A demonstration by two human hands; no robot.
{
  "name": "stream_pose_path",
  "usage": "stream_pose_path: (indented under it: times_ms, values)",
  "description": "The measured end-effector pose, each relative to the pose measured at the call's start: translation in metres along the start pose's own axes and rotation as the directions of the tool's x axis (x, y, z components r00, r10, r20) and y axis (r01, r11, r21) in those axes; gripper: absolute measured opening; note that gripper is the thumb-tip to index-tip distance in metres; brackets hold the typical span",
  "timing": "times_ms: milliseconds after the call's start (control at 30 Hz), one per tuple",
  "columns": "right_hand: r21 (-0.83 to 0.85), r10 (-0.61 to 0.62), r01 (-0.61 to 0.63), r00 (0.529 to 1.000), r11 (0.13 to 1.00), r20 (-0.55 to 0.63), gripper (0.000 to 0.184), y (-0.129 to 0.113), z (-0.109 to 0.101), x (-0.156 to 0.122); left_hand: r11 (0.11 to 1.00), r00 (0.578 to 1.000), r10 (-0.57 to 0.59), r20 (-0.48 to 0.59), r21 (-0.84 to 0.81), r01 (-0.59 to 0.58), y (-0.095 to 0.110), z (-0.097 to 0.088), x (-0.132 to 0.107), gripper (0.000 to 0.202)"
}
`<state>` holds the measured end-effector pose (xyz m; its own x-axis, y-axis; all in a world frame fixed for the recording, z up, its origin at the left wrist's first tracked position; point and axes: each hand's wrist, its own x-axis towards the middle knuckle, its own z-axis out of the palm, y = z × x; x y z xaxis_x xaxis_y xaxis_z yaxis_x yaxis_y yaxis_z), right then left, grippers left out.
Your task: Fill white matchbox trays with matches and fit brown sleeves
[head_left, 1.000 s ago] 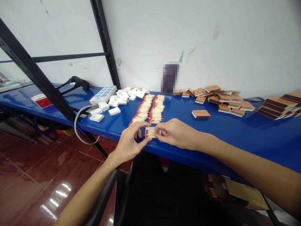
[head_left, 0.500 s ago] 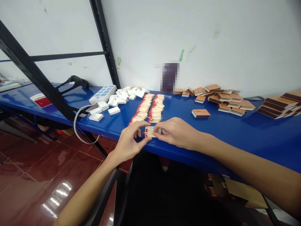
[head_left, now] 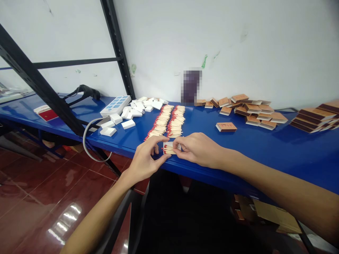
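My left hand (head_left: 145, 158) grips a small white matchbox tray (head_left: 169, 143) by its two long sides, thumb near and index finger far, at the table's front edge. Matches (head_left: 167, 150) with red heads lie inside, heads to the left. My right hand (head_left: 201, 151) is pinched at the tray's right end, its fingertips on the matches; how many it holds is hidden. Just beyond the tray, two long rows of matches (head_left: 176, 121) run away from me, red heads to the left.
White matchbox trays (head_left: 128, 124) lie in a heap at the back left, beside a white power strip (head_left: 116, 106) with a cable. Orange-brown matchbox sleeves (head_left: 258, 109) are piled at the right; a single matchbox sleeve (head_left: 226, 127) lies nearer. A black metal post (head_left: 118, 46) rises behind.
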<state>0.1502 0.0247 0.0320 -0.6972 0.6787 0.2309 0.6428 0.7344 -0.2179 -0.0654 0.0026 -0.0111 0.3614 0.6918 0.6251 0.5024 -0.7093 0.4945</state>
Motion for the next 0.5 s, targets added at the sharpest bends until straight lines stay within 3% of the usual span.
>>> stream_pose_path:
  times_ms: [233, 500]
  values:
    - [-0.037, 0.001, -0.004, 0.997, 0.999, -0.074, 0.006, 0.0049, -0.0026, -0.0006, 1.000, 1.000, -0.028, 0.005, 0.009, 0.028, 0.0010, -0.0001, 0.0011, 0.039]
    - [-0.014, 0.078, -0.080, 0.990, 0.997, -0.121, 0.012, 0.0031, -0.0017, -0.0006, 0.999, 0.999, -0.036, 0.003, 0.006, 0.036, 0.0015, -0.0005, 0.0012, 0.040]
